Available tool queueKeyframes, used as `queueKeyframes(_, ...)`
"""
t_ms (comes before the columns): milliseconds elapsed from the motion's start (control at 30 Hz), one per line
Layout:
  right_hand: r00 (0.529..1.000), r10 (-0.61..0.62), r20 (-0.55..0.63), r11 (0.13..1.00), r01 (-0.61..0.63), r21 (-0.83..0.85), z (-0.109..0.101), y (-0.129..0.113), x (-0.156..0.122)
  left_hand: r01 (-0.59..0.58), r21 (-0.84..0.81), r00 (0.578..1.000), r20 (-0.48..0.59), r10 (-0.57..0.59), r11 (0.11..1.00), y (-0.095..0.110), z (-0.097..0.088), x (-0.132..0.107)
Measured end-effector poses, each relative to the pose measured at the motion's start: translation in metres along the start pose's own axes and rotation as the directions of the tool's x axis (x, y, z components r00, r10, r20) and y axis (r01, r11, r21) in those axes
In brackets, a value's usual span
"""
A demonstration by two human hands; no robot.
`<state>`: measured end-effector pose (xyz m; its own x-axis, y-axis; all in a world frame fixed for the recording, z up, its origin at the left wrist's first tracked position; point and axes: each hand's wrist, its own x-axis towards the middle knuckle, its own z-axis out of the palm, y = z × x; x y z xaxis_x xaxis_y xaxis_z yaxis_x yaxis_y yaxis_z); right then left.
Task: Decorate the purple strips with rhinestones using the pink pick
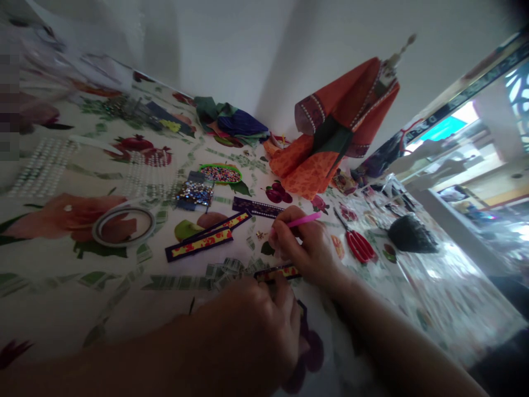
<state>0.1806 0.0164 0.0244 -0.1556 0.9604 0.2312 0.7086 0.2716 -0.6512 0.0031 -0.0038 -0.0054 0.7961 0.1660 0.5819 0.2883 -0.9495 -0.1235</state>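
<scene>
My right hand (303, 242) is closed around a thin pink stick (305, 221), its tip pointing down toward the left. My left hand (252, 325) is curled, its fingertips pinching the near end of a dark strip with yellow and red pattern (278, 272) that lies on the fruit-print tablecloth (61, 298) between both hands. Two similar patterned strips (202, 240) lie just to the left, apart from my hands. A purple strip (257, 207) lies beyond them.
A roll of clear tape (124, 225) sits to the left. A green-rimmed dish of beads (221, 174) and a sequin packet (195, 194) lie farther back. A small orange costume on a stand (339, 129), folded cloths (231, 122), red scissors (359, 243) and a dark bundle (410, 234) stand around.
</scene>
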Motion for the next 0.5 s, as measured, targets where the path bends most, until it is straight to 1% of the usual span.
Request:
queueKeyframes(233, 0.999, -0.046, 0.007, 0.997, 0.046, -0.068, -0.0001, -0.0030, 0.0024, -0.002, -0.002, 1.000, -0.020, 0.002, 1.000, 0.0025, -0.0005, -0.0023)
queueKeyframes(400, 0.999, -0.046, 0.014, 0.997, 0.046, -0.067, -0.0004, -0.0053, 0.0032, -0.005, -0.019, 1.000, 0.001, 0.005, 1.000, 0.0004, -0.0004, -0.0009)
queueKeyframes(500, 0.998, -0.055, 0.011, 0.996, 0.056, -0.069, 0.0009, -0.0045, 0.0032, -0.027, -0.046, 1.000, -0.013, 0.026, 0.999, -0.0004, -0.0014, -0.0004)
